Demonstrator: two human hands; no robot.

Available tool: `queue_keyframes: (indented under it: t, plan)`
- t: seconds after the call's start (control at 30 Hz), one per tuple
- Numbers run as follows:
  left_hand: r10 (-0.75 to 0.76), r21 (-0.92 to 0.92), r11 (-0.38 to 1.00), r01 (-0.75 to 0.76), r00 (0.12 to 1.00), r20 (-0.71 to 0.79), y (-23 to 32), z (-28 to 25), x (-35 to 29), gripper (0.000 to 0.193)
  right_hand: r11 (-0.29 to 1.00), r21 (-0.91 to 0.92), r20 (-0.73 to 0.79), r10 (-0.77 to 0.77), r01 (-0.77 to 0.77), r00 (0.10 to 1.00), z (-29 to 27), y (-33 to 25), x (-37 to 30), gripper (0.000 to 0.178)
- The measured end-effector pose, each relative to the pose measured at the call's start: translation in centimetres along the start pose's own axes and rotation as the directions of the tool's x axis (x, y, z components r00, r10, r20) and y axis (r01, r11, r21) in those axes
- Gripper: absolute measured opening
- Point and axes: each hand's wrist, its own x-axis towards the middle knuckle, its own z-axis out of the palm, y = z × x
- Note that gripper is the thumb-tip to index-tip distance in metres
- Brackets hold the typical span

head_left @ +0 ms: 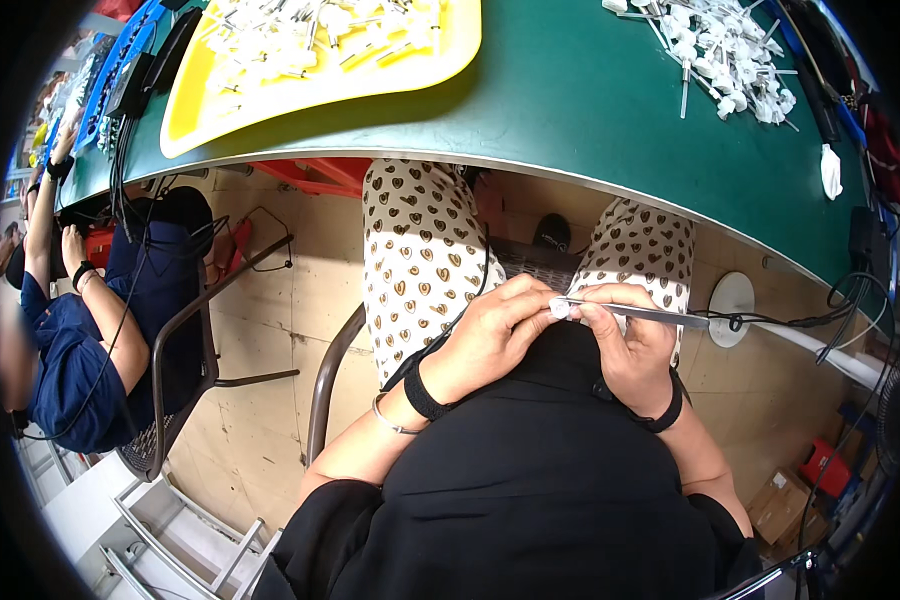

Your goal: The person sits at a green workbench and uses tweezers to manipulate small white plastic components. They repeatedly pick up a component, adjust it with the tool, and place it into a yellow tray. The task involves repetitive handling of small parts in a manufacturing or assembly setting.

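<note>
Both of my hands meet above my lap, just off the table's near edge. My left hand (505, 325) pinches a small whitish translucent plastic piece (560, 309) between thumb and fingertips. In my right hand (632, 342) lies a slim grey metal tool (675, 318), narrow at its tip and wider at the outer end. Its tip touches or nearly touches the plastic piece; whether it is a knife or tweezers I cannot tell. My right thumb is close against the piece too.
On the green table (560, 100) stands a yellow tray (380, 95) of white plastic parts with metal tubes. A loose pile of similar parts (725, 65) lies at the far right. Cables (850, 305) hang at the right edge. To the left sits another person (95, 350) beside a chair (185, 350).
</note>
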Motion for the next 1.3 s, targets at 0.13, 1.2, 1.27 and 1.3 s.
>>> queue_keyframes:
  t: [0.13,1.2,1.27,1.3]
  plan:
    - [-0.011,0.008,1.000,0.011,1.000,0.005,0.1,0.0,0.0,0.017,0.999,-0.046,0.067,-0.004,0.007,0.998,-0.5,-0.1,0.1,0.008]
    - [-0.049,-0.047,0.998,0.048,0.998,-0.024,-0.1,-0.3,-0.1,0.026,0.999,0.037,-0.092,-0.008,0.012,0.996,-1.1,-1.0,0.0,0.015]
    - [-0.182,-0.127,0.976,0.176,0.982,-0.038,0.8,-0.2,-0.2,0.029,0.999,0.047,-0.085,0.019,-0.015,0.996,-1.3,-0.8,-0.1,0.016]
    - [-0.159,-0.124,0.980,0.153,0.986,-0.039,0.8,-0.1,-0.2,0.030,0.997,0.061,-0.094,0.044,-0.038,0.995,-1.4,-0.7,-0.2,0.016]
